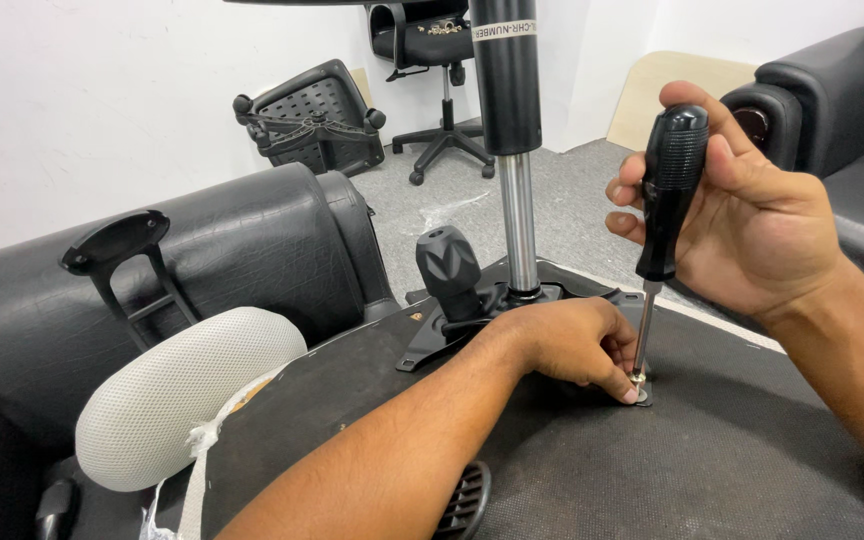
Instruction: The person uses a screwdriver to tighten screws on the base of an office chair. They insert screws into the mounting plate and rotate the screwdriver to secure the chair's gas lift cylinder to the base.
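A black-handled screwdriver stands nearly upright, its metal shaft running down to a small screw with a washer on the dark fabric underside of an upturned chair seat. The right hand wraps the ribbed handle — fingers curled shut around it, thumb across the top. The left hand lies on the seat underside beside the tip, its fingers pinched down around the screw and touching the base of the shaft, so they are closed on that small hardware rather than spread.

Just left of the screw, a black metal mounting plate sits bolted to the seat, with a knurled black knob rising from it and the gas-lift column — black sleeve above, bright steel rod below — standing straight up behind the left hand.

Further out, a grey mesh headrest lies at the seat's left edge, against a black leather sofa carrying a loose black armrest. On the grey floor beyond, a chair back with its star base lies tipped against the white wall, near an upright office chair. Another black sofa stands at the right.
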